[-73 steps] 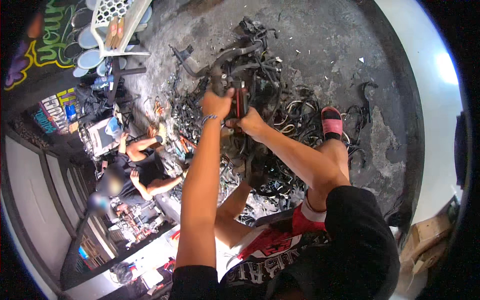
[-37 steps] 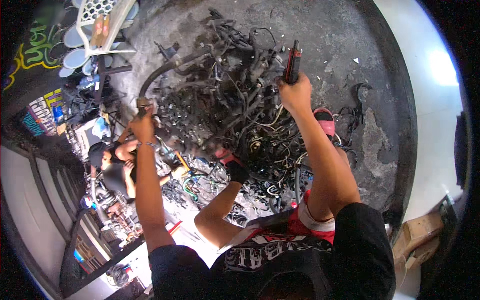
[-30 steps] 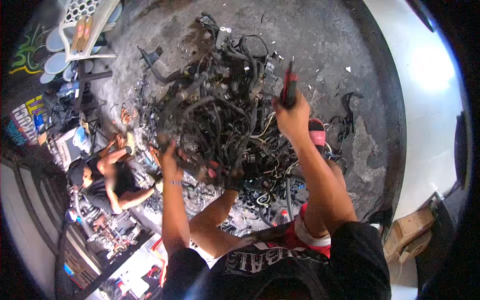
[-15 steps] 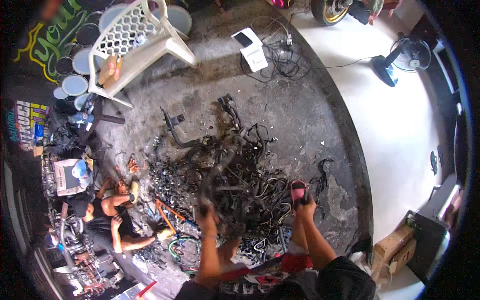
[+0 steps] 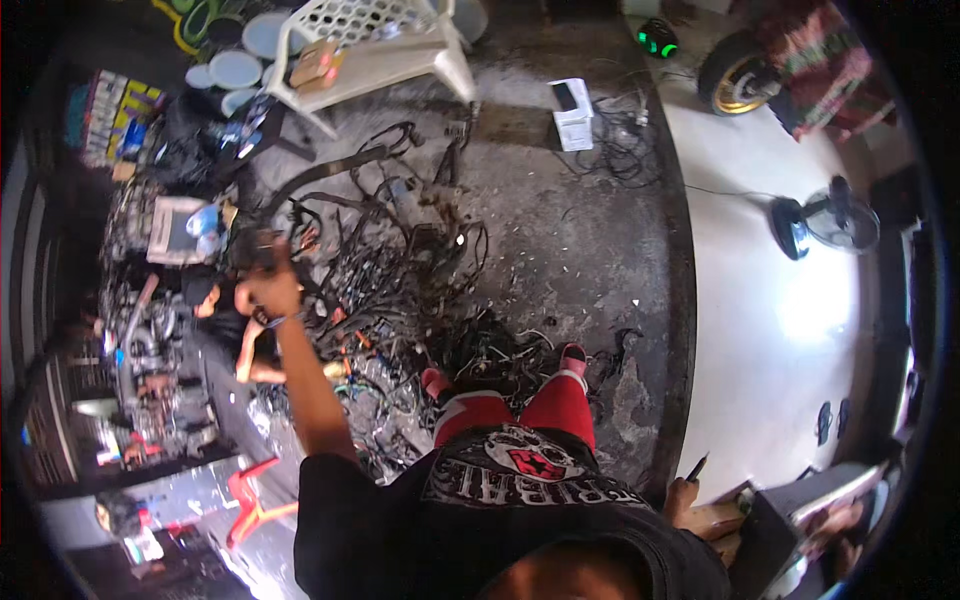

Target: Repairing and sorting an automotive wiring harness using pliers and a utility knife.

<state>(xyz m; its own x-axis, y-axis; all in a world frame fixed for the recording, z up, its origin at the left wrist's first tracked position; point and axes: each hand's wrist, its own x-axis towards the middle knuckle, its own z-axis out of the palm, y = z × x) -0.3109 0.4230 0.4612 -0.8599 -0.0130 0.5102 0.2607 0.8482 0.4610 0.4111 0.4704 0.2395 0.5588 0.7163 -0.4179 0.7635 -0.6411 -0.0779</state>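
Observation:
Stretched out to the left, my left hand (image 5: pixel 272 290) is closed on a thick black wiring harness (image 5: pixel 330 172), whose branches trail back over the floor. That hand is somewhat blurred, and the harness end inside it is partly hidden. Low on the right, beside my body, my right hand (image 5: pixel 682 497) grips a slim dark tool with a pointed end (image 5: pixel 698 467); its exact kind does not show. In front of my feet lies a heap of tangled dark cables (image 5: pixel 485 345), apart from both hands.
Close to my left hand sits another person (image 5: pixel 225 315) in dark clothes. A white plastic chair (image 5: pixel 375 75) stands at the far left, with a white box (image 5: pixel 573 130) and loose cords nearby. At right are a fan (image 5: pixel 840 215) and a wheel (image 5: pixel 738 78). A red stool (image 5: pixel 250 500) stands lower left.
My left hand has swung up and left, dragging the harness out of the heap. My right hand has drawn back low to the right with its tool. The view has shifted.

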